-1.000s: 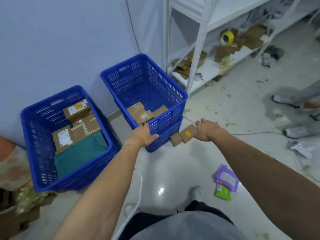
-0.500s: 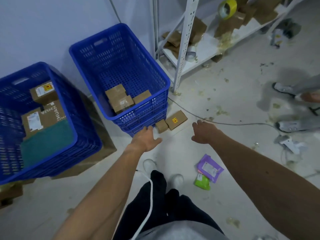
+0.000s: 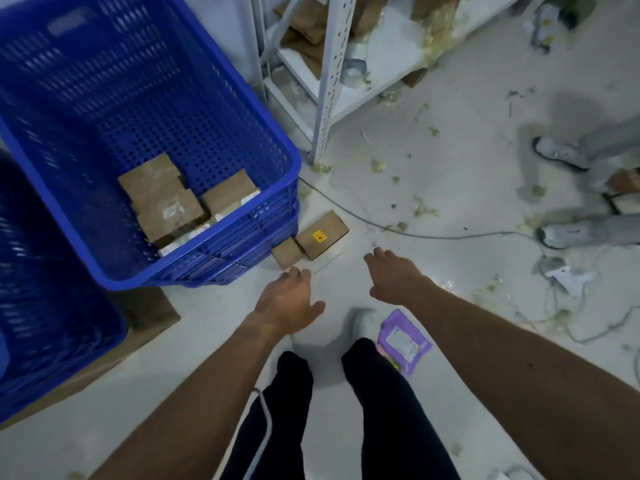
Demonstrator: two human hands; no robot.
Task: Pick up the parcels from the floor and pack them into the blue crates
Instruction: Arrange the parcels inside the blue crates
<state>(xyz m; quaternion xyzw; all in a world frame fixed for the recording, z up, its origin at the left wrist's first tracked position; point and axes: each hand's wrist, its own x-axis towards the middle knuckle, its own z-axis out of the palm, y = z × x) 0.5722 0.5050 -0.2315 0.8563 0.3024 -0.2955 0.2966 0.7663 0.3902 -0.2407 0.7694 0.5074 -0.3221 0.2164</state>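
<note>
Two cardboard parcels lie on the floor beside the blue crate: a larger one with a yellow sticker and a small one touching it. The crate holds several brown boxes. My left hand hangs open just below the small parcel, not touching it. My right hand is open to the right of the larger parcel, holding nothing. A purple mailer lies by my right foot, partly under my right arm, with a green packet peeking out beneath it.
A second blue crate fills the left edge, on flat cardboard. A white metal shelf stands behind. A cable crosses the littered floor. Another person's shoes are at the right.
My left hand let go of the crate rim and my right hand let go of the stickered parcel, which now lies on the floor. Both hands dropped lower and the view tilted down.
</note>
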